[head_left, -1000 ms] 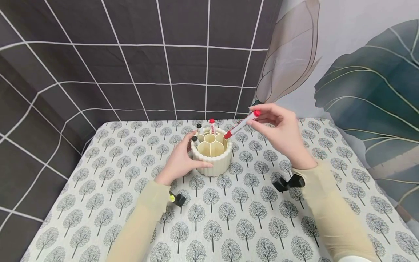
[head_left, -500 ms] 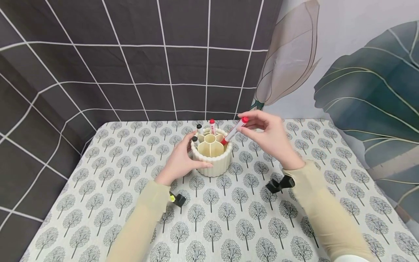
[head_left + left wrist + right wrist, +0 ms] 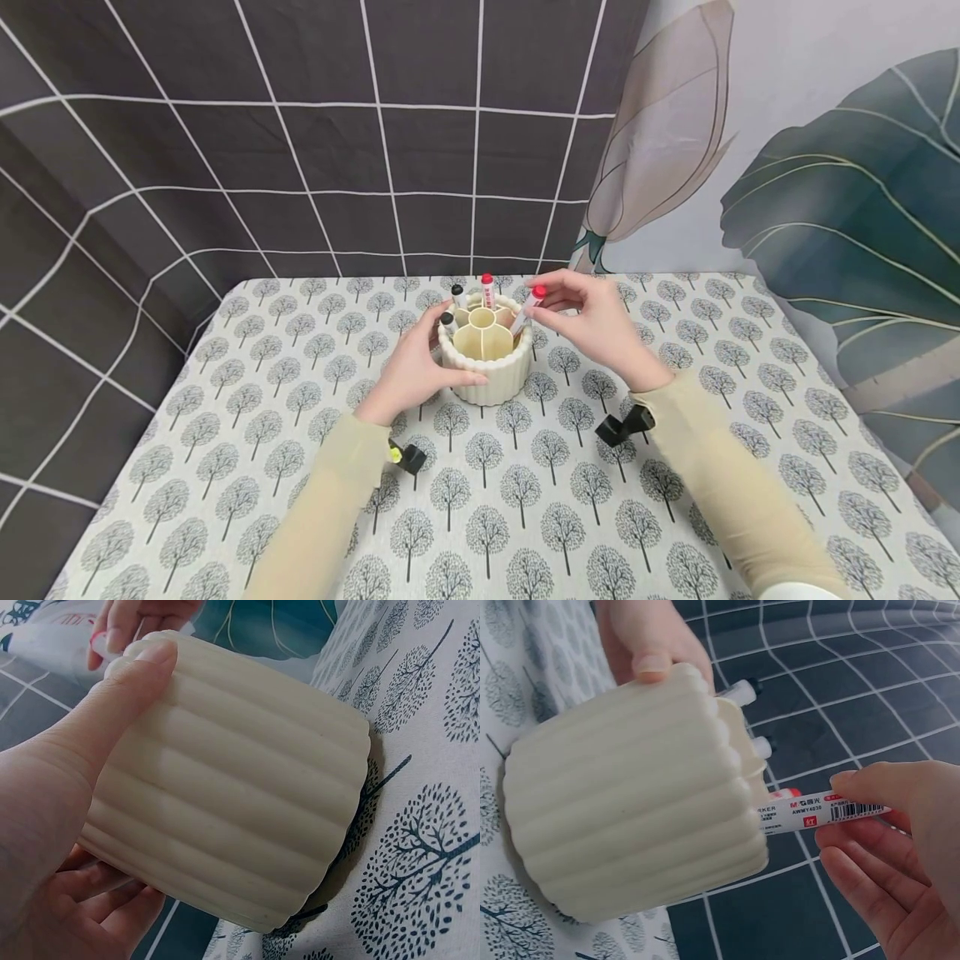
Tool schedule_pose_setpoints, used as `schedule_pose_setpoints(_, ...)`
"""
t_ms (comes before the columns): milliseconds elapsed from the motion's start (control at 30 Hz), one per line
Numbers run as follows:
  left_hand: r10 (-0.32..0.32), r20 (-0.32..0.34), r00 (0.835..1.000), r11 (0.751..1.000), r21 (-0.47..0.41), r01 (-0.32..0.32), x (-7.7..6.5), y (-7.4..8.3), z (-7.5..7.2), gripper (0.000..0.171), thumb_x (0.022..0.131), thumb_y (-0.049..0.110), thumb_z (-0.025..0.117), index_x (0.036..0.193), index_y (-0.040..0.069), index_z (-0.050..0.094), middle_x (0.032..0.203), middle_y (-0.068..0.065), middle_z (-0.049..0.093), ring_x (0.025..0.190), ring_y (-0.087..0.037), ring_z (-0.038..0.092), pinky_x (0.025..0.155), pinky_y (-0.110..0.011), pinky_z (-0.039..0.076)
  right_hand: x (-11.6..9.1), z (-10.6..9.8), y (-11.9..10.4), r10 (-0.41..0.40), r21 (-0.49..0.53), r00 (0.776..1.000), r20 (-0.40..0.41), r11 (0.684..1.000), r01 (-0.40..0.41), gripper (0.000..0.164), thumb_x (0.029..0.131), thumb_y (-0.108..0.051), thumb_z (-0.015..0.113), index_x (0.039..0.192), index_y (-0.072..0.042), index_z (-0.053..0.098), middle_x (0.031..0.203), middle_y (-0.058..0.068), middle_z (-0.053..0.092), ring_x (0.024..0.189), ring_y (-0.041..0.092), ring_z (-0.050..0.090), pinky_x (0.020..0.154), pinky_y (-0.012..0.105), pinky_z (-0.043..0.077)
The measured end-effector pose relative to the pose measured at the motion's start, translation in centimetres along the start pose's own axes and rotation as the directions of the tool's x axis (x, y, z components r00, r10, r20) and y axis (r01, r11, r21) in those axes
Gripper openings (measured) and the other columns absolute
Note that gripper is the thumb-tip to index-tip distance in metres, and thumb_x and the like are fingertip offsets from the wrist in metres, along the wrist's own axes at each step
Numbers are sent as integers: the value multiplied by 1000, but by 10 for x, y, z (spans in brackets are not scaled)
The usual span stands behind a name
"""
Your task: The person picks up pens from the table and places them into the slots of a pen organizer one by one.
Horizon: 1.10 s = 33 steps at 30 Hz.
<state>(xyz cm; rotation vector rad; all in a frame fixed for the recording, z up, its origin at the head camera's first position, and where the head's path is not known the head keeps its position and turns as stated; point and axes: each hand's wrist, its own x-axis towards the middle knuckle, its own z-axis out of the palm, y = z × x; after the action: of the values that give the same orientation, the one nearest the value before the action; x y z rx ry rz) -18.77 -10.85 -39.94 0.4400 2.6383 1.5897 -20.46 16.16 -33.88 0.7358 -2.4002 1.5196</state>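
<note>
A cream, ribbed pen holder [image 3: 491,379] with round compartments stands on the table. My left hand [image 3: 408,371] grips its left side, thumb across the front near the rim, as the left wrist view also shows. Between thumb and fingers, my right hand [image 3: 596,321] pinches a white marker with red ends [image 3: 821,812]. That marker leans, its lower part inside a right-hand compartment and its upper part above the rim. Another red-capped marker [image 3: 487,292] stands at the back of the holder. Two black-ended markers [image 3: 458,295] stand in compartments on the left, close to my left fingers.
A white cloth with a tree print [image 3: 487,500] covers the table. Behind it hangs a dark backdrop with a white grid [image 3: 337,150]. A leaf-patterned curtain [image 3: 840,192] is at the right. Small black wrist cameras [image 3: 625,426] sit on both forearms.
My right hand has moved left and down, and the red marker has gone from the rim deeper into the right-hand compartment. The left hand and the holder have stayed in place.
</note>
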Motion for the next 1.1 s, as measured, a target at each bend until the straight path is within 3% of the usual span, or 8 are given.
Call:
schedule_pose_setpoints(267, 4, -2, 1000, 1000, 2, -4, 0, -1, 0, 127, 56, 53, 98, 159, 19, 32, 148, -6, 51, 132, -21, 51, 111, -44, 41, 1, 4, 5, -6, -15, 1000, 16, 1000, 7, 30, 86, -5, 82, 115, -3, 72, 107, 11, 74, 86, 19, 71, 79, 28, 60)
schedule_pose_setpoints(700, 12, -5, 1000, 1000, -3, -12, 0, -4, 0, 129, 55, 56, 97, 159, 19, 32, 149, -5, 50, 133, -20, 51, 111, -43, 41, 3, 10, 8, 10, -52, 996, 86, 999, -5, 32, 86, -5, 82, 116, -2, 72, 108, 7, 73, 86, 17, 69, 77, 28, 59)
schedule_pose_setpoints(1100, 20, -10, 1000, 1000, -5, -20, 1, -6, -1, 127, 55, 56, 97, 158, 18, 33, 148, -5, 51, 132, -21, 52, 110, -43, 42, 4, 11, 9, 5, -38, 997, 80, 999, -2, 30, 88, -8, 81, 116, -1, 72, 104, 2, 73, 87, 16, 69, 79, 29, 59)
